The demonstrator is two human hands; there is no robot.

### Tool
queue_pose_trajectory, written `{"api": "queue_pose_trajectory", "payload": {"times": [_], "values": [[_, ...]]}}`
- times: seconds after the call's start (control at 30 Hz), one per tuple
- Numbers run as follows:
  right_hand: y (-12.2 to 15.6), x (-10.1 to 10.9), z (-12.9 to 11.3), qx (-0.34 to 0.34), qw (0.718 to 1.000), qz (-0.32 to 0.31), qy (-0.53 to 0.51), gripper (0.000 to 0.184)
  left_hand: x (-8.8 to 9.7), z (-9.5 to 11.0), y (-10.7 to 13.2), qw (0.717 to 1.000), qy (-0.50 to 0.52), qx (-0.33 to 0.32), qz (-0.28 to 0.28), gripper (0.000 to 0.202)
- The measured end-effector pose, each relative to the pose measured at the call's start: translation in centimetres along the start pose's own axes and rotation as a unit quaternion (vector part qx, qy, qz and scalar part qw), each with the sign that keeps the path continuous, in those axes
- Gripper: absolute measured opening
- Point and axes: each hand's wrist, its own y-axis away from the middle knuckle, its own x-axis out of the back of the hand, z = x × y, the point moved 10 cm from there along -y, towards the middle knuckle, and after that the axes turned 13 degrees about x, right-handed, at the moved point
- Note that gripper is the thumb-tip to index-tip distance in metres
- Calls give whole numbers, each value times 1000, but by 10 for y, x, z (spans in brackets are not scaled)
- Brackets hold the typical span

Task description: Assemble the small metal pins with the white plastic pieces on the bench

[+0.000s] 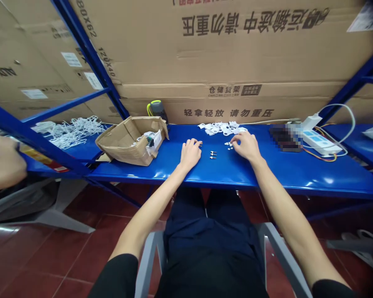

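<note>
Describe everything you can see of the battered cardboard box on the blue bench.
The box is brown corrugated card, low and crumpled, with its flaps splayed open and its sides bent out of square. It rests on the blue metal bench, toward the bench's left end. Inside lie small white parts, dark pieces and a whitish packet; the jumble hides further detail.

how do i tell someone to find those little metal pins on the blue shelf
Find the blue shelf in front of the seated person. Between the left hand and right hand lie the little metal pins, a tight group, metal-coloured, unlike the small white pieces just to their right.
</note>
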Motion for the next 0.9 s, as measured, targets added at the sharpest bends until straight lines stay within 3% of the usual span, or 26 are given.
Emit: {"api": "queue_pose_trajectory", "payload": {"times": [0.27, 0.4, 0.57, 0.9], "values": [[7, -9, -3, 25, 998, -54, 27, 19, -1, 4, 2, 1000, -21, -7, -5, 38], [8, -14, -3, 34, 996, -75, 31, 20, 5, -2, 2, 1000, -17, -1, 24, 39], [7, -18, -3, 42, 995, -80, 31, 21, 10, -16, 0, 998, -6, 32, 49, 34], [5, -20, -12, 53, 995, -86, 14, 24, 7, -13, -3, 999, -2, 31, 35, 27]]}}
